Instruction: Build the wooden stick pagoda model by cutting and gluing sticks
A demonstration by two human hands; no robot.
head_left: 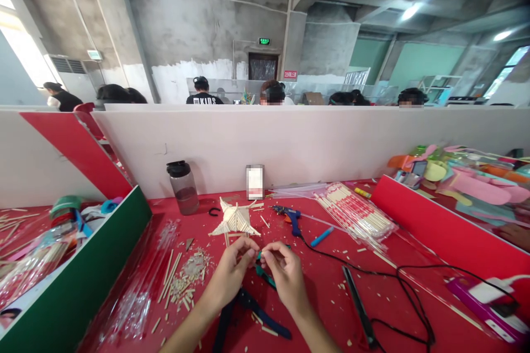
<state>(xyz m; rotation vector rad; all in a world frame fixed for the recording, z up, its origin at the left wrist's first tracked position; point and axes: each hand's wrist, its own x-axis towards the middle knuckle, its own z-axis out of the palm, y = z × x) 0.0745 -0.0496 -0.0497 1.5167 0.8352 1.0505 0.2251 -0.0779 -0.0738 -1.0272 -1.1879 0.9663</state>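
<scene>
My left hand [235, 265] and my right hand [285, 271] meet above the red table, thumbs and fingertips pinched close together. Whatever lies between them is too small to make out. Just past the fingertips is a star-shaped piece made of light wooden sticks [235, 218]. A green-handled tool [265, 276] lies partly hidden between my hands. Beneath my wrists rests a dark-handled cutter [265, 315]. Cut stick scraps [192, 274] and a few longer sticks [169, 276] are scattered left of my left hand.
A blue glue gun [293, 219] trails a black cord across the right side. Nearby are a blue marker [322, 237], bagged sticks [358, 218], a black bar [358, 309] and a purple power strip [484, 306]. A bottle [182, 187] stands back left. Low partitions [83, 276] flank the table.
</scene>
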